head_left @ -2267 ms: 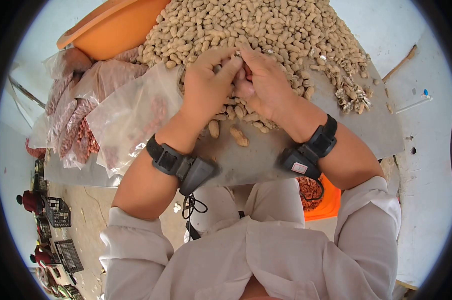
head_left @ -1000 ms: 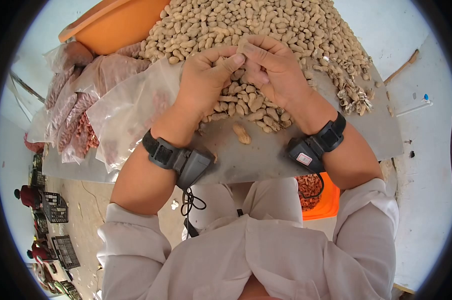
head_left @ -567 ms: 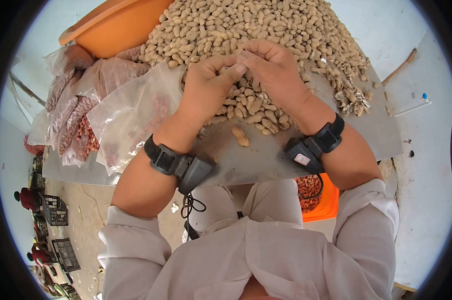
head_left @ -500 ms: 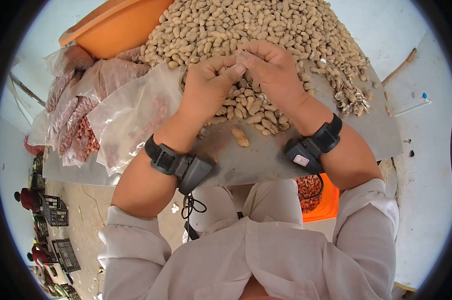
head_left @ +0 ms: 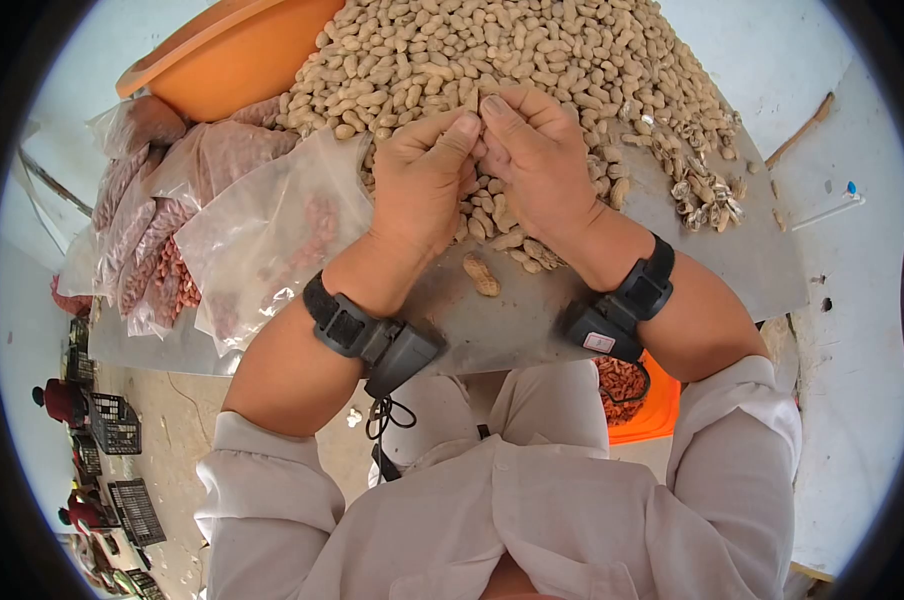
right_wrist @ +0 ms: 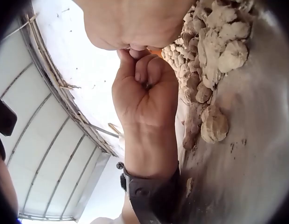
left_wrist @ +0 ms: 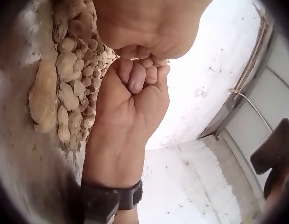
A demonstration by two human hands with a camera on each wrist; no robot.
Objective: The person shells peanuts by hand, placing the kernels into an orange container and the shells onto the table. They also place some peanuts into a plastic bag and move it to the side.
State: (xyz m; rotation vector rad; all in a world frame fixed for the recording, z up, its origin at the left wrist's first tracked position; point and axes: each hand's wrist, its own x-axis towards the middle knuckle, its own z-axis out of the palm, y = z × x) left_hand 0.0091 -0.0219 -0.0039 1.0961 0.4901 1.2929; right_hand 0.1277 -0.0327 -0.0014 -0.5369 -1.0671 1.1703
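Hands [head_left: 420, 185] meet with curled fingers, whatever they grasp unclear, above tan, bumpy, narrow-waisted peanuts [head_left: 482, 272].

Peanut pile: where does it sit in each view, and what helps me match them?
Head: peanut pile across top centre.
Left wrist: upper left.
Right wrist: upper right.
Shared landmark: the left hand meeting the right hand at the fingers.

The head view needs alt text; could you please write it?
A person's left hand and right hand come together above unshelled peanuts heaped on a grey table, beside plastic bags of reddish kernels and an orange basin.
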